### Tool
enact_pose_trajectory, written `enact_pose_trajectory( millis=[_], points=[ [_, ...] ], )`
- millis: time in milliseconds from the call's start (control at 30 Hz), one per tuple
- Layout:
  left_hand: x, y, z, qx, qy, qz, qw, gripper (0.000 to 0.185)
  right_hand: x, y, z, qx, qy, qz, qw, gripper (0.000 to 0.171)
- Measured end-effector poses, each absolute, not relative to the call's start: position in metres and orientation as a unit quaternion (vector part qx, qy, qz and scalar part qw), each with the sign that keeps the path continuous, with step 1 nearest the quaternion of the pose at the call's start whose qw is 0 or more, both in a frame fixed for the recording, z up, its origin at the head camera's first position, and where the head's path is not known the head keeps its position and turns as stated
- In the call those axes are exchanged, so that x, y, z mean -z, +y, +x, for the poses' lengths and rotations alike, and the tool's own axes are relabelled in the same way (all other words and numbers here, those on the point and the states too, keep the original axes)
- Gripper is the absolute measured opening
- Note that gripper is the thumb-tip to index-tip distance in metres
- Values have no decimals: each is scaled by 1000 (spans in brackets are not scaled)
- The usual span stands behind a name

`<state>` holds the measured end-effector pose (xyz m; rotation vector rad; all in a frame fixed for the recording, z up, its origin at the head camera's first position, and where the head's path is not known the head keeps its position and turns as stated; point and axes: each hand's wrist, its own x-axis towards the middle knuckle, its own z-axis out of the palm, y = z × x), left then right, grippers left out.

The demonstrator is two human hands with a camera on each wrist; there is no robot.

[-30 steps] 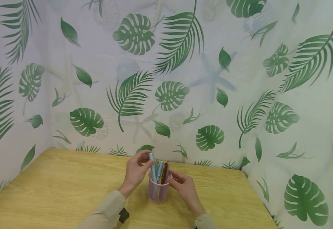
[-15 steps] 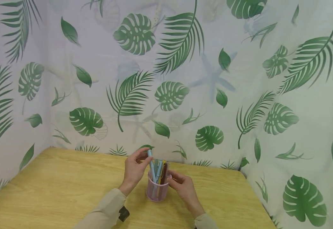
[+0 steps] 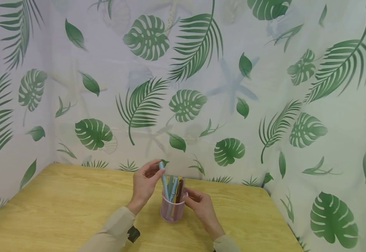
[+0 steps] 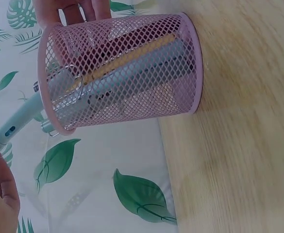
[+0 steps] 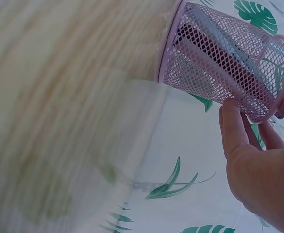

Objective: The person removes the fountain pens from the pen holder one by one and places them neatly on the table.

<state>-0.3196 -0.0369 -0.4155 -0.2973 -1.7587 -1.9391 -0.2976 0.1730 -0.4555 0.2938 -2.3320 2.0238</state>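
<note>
Pale-blue pen (image 3: 164, 182) tilts w/in pink mesh cup (image 3: 171, 211), L hand (image 3: 145, 183) pinching

We see a light-blue pen (image 3: 164, 181) leaning, pinched near its top, lower end inside a pink mesh cup (image 3: 172, 211) standing upright on the table (image 3: 76, 203).

Pens (image 3: 180, 190) in cup (image 3: 172, 212) — table (image 3: 76, 203) beneath, backdrop (image 3: 198, 136) behind.

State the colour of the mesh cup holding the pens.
The mesh cup is pink, showing best in the left wrist view.
</note>
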Motion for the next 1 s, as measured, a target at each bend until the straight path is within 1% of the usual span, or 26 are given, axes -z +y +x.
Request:
enact_pose_trajectory(
  millis=[300,400,633,800,1000],
  points=[
    [390,-44,-297,702,-663,-94,243,29,454,172,-297,-645,-759,93,17,39],
    [386,-46,-296,705,-658,-96,246,29,455,172,-297,-645,-758,94,17,39],
    [381,-51,-297,709,-638,-114,277,31,456,173,-297,-650,-754,96,19,40],
    [379,-55,-296,714,-635,-109,274,32,456,174,-297,-651,-754,91,19,41],
    [378,-60,-294,704,-643,-122,277,34,455,174,-298,-655,-750,87,12,41]
  ],
)
